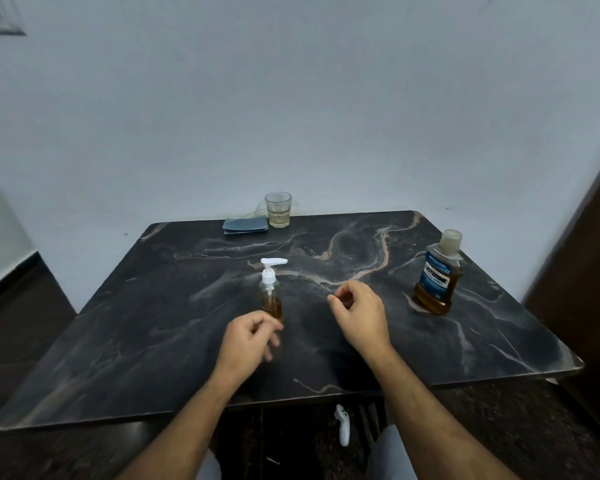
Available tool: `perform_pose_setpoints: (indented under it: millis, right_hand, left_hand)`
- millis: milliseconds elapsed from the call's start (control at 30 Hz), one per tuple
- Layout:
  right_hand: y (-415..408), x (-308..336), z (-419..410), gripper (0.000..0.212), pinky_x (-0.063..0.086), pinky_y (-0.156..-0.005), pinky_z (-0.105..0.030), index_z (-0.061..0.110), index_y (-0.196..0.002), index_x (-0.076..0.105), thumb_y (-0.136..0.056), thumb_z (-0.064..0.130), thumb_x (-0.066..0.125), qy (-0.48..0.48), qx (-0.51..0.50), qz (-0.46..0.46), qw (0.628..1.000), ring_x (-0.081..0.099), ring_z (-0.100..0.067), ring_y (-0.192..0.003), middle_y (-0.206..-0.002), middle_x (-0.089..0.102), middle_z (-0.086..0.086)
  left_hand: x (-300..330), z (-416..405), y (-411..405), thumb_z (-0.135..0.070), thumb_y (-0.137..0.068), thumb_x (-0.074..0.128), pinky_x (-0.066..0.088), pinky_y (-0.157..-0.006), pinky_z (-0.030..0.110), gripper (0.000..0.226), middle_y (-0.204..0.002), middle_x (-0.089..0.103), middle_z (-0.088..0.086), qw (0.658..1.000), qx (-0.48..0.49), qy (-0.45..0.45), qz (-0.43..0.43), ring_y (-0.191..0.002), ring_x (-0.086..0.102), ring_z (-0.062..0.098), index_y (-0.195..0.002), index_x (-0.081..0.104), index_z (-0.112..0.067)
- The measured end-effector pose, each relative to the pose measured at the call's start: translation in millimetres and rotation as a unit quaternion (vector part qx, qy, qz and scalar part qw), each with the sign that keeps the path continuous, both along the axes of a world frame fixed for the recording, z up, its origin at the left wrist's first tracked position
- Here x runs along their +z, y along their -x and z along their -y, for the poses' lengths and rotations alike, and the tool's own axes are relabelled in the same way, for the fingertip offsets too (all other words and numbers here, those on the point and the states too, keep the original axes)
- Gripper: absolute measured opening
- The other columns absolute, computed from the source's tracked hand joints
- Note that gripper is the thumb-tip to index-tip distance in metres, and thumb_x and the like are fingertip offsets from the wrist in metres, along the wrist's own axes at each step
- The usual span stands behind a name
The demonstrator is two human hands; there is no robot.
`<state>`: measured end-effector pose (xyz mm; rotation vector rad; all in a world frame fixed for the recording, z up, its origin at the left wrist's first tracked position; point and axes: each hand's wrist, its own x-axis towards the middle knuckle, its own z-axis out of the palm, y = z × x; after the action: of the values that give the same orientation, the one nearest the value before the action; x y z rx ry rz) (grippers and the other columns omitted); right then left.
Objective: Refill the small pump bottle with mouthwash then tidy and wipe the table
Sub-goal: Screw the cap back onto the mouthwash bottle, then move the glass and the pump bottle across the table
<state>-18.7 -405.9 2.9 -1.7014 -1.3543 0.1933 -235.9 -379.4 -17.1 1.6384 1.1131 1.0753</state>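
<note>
Standing upright near centre of dark marble-veined tabletop (160, 306): small clear plastic pump bottle with white pump head (270, 292), amber liquid in lower part. Left hand (250, 337) just in front of bottle base, fingers loosely curled; contact with bottle unclear, grip state cannot tell. Right hand (359, 315) right of bottle, apart from it, fingers curled, grip empty. Large amber mouthwash bottle with blue label (437, 273) upright at right edge, cap on. Folded blue cloth (245, 225) and clear drinking glass (278, 209) side by side at far edge.
</note>
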Motion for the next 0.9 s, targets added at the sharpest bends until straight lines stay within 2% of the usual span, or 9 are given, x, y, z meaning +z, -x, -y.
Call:
perform_pose_setpoints:
  millis: [100,167,267,333,467,633,767,833,900]
  right_hand:
    - [7.1,5.1,-25.1,0.014,0.041,-0.065,-0.015,0.028,-0.078,0.059,-0.085,0.032,0.071,0.027,0.026,-0.016,0.999,0.058,-0.002,-0.075,-0.081,0.062,0.011]
    - [8.7,9.3,-45.9,0.013,0.047,-0.067,-0.020,0.028,-0.079,0.060,-0.084,0.032,0.072,0.031,0.035,-0.032,0.998,0.060,-0.004,-0.075,-0.081,0.064,0.009]
    - [6.6,15.9,-87.7,0.013,0.052,-0.072,-0.026,0.026,-0.081,0.061,-0.084,0.026,0.074,0.034,0.040,-0.087,0.995,0.062,-0.009,-0.077,-0.081,0.066,0.007]
    - [2.3,19.4,-119.8,0.014,0.052,-0.073,-0.025,0.027,-0.085,0.060,-0.085,0.024,0.074,0.046,0.049,-0.128,0.989,0.063,-0.010,-0.080,-0.084,0.066,0.007]
    - [-7.2,18.1,-195.2,0.023,0.052,-0.083,-0.026,0.025,-0.107,0.058,-0.087,0.021,0.070,0.082,0.071,-0.148,0.983,0.062,-0.010,-0.094,-0.101,0.064,0.008]
    - [-8.7,8.1,-290.2,0.055,0.049,-0.096,-0.032,0.013,-0.139,0.047,-0.087,0.012,0.067,0.108,0.096,-0.174,0.974,0.058,-0.017,-0.115,-0.132,0.058,-0.006]
    - [-9.8,0.5,-352.8,0.076,0.042,-0.109,-0.040,0.013,-0.151,0.030,-0.085,0.009,0.066,0.111,0.113,-0.206,0.965,0.046,-0.023,-0.134,-0.152,0.041,-0.012]
    - [-9.2,-2.3,-373.8,0.084,0.041,-0.111,-0.040,0.014,-0.155,0.022,-0.085,0.010,0.069,0.116,0.128,-0.223,0.959,0.043,-0.023,-0.137,-0.157,0.035,-0.010]
    - [-7.6,-5.6,-389.7,0.083,0.044,-0.109,-0.041,0.012,-0.154,0.022,-0.085,0.005,0.069,0.114,0.148,-0.243,0.952,0.048,-0.024,-0.132,-0.155,0.037,-0.011]
  left_hand:
    - [0.9,-21.8,38.5,-0.023,-0.083,0.049,0.034,-0.037,0.021,0.030,-0.046,0.055,0.001,0.994,0.091,-0.003,0.053,-0.039,0.046,0.009,-0.058,0.066,-0.021]
    - [5.6,-46.9,52.2,-0.023,-0.090,0.052,0.036,-0.038,0.020,0.035,-0.047,0.054,-0.001,0.989,0.135,-0.002,0.061,-0.041,0.046,0.008,-0.057,0.064,-0.020]
    - [18.0,-100.2,52.3,-0.019,-0.096,0.060,0.045,-0.047,0.023,0.027,-0.064,0.067,-0.003,0.989,0.141,0.006,0.039,-0.056,0.062,0.011,-0.070,0.067,-0.025]
    - [27.8,-140.4,41.4,-0.022,-0.095,0.063,0.053,-0.058,0.025,0.009,-0.087,0.073,-0.006,0.992,0.119,0.026,0.032,-0.079,0.071,0.012,-0.093,0.068,-0.030]
    - [40.3,-225.8,5.8,-0.021,-0.094,0.065,0.058,-0.081,0.031,0.042,-0.121,0.066,0.000,0.995,0.075,0.050,0.043,-0.107,0.066,0.014,-0.134,0.055,-0.018]
    - [38.3,-314.7,-39.0,-0.020,-0.090,0.071,0.045,-0.108,0.042,0.068,-0.146,0.051,0.008,0.996,0.048,0.074,0.024,-0.128,0.053,0.019,-0.149,0.038,-0.010]
    - [25.1,-370.4,-62.4,-0.019,-0.086,0.075,0.039,-0.099,0.026,0.082,-0.156,0.040,0.011,0.996,0.036,0.079,0.010,-0.138,0.045,0.020,-0.153,0.029,-0.009]
    - [19.5,-388.5,-71.8,-0.015,-0.085,0.076,0.039,-0.097,0.026,0.087,-0.159,0.034,0.012,0.996,0.024,0.080,0.008,-0.142,0.039,0.022,-0.154,0.024,-0.007]
    - [16.5,-402.0,-79.5,-0.011,-0.084,0.076,0.040,-0.105,0.031,0.084,-0.156,0.037,0.012,0.997,0.020,0.073,-0.002,-0.142,0.039,0.026,-0.152,0.028,-0.005]
